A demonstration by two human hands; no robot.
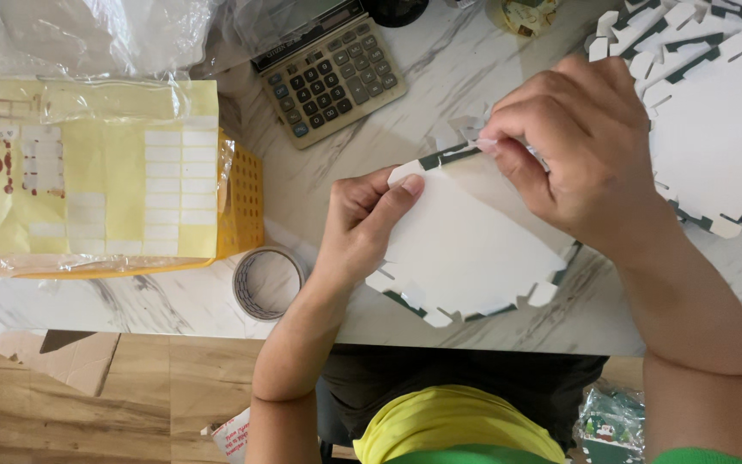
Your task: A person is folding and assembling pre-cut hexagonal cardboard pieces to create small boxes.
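Observation:
A flat white die-cut cardboard box blank [465, 245] with dark green edges lies on the marble table [491, 60]. My left hand [361, 219] pinches its left edge with thumb on top. My right hand [577, 146] presses on the blank's upper corner, fingertips pinched on a small white piece there. What that piece is I cannot tell.
A stack of similar white blanks [714, 129] sits at the right. A calculator [330, 73] lies at the top middle. A yellow basket [242, 202] holds yellow sheets of white stickers [130, 185] in plastic. A tape roll [266, 282] rests near the table's front edge.

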